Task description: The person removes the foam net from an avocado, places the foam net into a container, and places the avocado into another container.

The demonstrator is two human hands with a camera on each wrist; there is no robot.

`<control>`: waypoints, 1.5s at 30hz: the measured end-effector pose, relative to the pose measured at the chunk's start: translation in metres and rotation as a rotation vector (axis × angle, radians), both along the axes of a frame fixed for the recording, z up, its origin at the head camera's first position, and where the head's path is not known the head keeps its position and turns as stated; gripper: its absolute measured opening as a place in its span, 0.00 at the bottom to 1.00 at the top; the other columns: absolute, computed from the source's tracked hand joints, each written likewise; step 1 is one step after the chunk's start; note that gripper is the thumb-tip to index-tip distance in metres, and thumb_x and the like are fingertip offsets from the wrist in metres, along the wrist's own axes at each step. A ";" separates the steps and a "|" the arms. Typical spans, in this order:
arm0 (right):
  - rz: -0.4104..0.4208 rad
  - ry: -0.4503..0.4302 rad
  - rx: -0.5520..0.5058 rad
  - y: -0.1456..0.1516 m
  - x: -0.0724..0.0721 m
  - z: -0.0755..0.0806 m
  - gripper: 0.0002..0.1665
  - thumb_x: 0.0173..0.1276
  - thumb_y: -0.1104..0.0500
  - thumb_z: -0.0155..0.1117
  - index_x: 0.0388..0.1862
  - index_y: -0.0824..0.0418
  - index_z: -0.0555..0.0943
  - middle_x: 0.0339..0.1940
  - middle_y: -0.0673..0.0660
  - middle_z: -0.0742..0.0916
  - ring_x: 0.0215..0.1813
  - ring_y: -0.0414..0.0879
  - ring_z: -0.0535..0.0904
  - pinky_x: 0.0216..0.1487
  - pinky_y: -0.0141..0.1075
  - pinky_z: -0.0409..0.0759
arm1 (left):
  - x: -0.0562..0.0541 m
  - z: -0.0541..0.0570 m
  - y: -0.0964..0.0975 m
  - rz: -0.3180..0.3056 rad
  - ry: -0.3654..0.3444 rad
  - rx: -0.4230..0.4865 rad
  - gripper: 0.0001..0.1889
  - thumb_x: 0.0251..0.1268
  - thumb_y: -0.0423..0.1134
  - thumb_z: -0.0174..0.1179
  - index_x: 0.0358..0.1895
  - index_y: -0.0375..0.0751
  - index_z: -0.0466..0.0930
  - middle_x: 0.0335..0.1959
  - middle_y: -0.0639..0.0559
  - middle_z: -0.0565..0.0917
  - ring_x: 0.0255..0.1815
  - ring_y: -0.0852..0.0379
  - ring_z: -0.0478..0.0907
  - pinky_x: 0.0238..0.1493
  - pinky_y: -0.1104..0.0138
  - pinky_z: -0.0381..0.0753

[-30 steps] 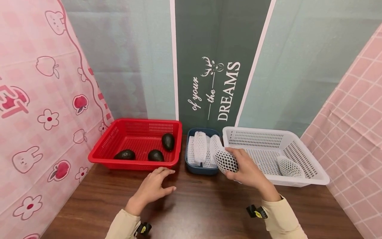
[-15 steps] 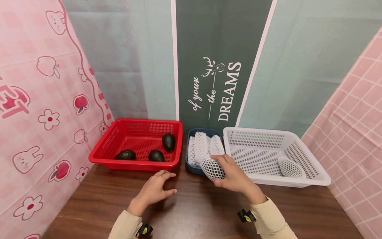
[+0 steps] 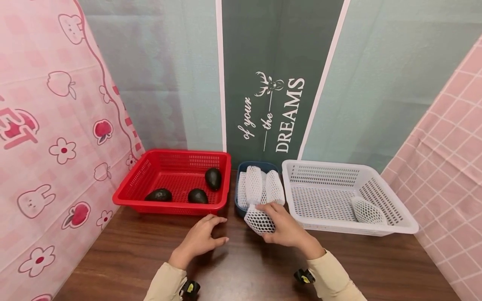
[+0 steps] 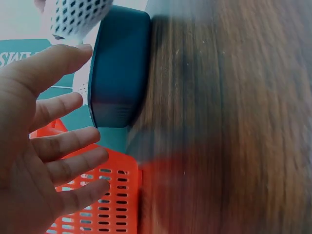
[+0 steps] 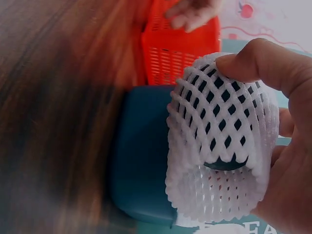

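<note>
My right hand (image 3: 286,228) grips an avocado in a white foam net sleeve (image 3: 259,220), over the front of the blue box. In the right wrist view the dark avocado (image 5: 226,165) shows through the mesh, and the sleeve's loose end hangs open beyond it. My thumb presses the sleeve from one side. To the left, my left hand (image 3: 199,238) hovers with spread, relaxed fingers and holds nothing, in front of the red basket's right corner. The left wrist view has its thumb close below the netted avocado. White foam net sleeves (image 3: 254,186) fill the blue box (image 4: 122,63).
A red basket (image 3: 169,207) at left contains three bare avocados (image 3: 213,179). The white basket (image 3: 346,228) at right contains one netted avocado (image 3: 368,211). Both flank the blue box on the brown wooden table (image 3: 241,271), with fabric curtains (image 3: 180,75) behind.
My right hand has carried the netted avocado left and toward me, from the white basket's near-left corner to in front of the blue box. My left hand has drifted slightly right.
</note>
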State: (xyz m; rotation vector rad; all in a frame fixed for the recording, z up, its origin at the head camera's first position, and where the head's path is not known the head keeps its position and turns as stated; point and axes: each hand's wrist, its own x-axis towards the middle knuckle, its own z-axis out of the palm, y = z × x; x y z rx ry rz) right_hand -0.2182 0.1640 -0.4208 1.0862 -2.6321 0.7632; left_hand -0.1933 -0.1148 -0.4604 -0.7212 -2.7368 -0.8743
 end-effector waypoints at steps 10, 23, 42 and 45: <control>0.052 -0.024 0.041 -0.005 -0.005 -0.015 0.43 0.37 0.60 0.74 0.58 0.57 0.73 0.49 0.53 0.75 0.51 0.47 0.70 0.49 0.43 0.73 | -0.007 -0.003 0.014 -0.021 0.016 0.026 0.25 0.47 0.46 0.69 0.50 0.39 0.79 0.44 0.50 0.78 0.45 0.53 0.75 0.47 0.58 0.74; 0.090 0.022 0.093 -0.009 -0.004 -0.026 0.44 0.37 0.59 0.78 0.58 0.55 0.73 0.51 0.53 0.76 0.54 0.50 0.71 0.52 0.45 0.72 | -0.011 -0.011 0.019 -0.011 -0.057 0.042 0.25 0.49 0.46 0.69 0.51 0.39 0.79 0.44 0.47 0.78 0.43 0.51 0.75 0.44 0.57 0.75; 0.089 0.067 0.141 -0.005 -0.002 -0.032 0.41 0.38 0.59 0.79 0.56 0.57 0.74 0.49 0.56 0.73 0.50 0.51 0.71 0.45 0.47 0.74 | -0.008 -0.010 0.023 -0.018 -0.051 0.062 0.25 0.49 0.47 0.69 0.51 0.40 0.79 0.45 0.49 0.78 0.45 0.52 0.75 0.45 0.57 0.75; 0.059 0.056 0.140 0.000 0.002 -0.028 0.42 0.38 0.58 0.79 0.56 0.57 0.74 0.49 0.56 0.74 0.49 0.51 0.72 0.44 0.51 0.72 | -0.007 -0.006 0.024 -0.014 -0.033 0.064 0.25 0.49 0.47 0.69 0.51 0.41 0.79 0.45 0.51 0.78 0.45 0.53 0.75 0.46 0.57 0.75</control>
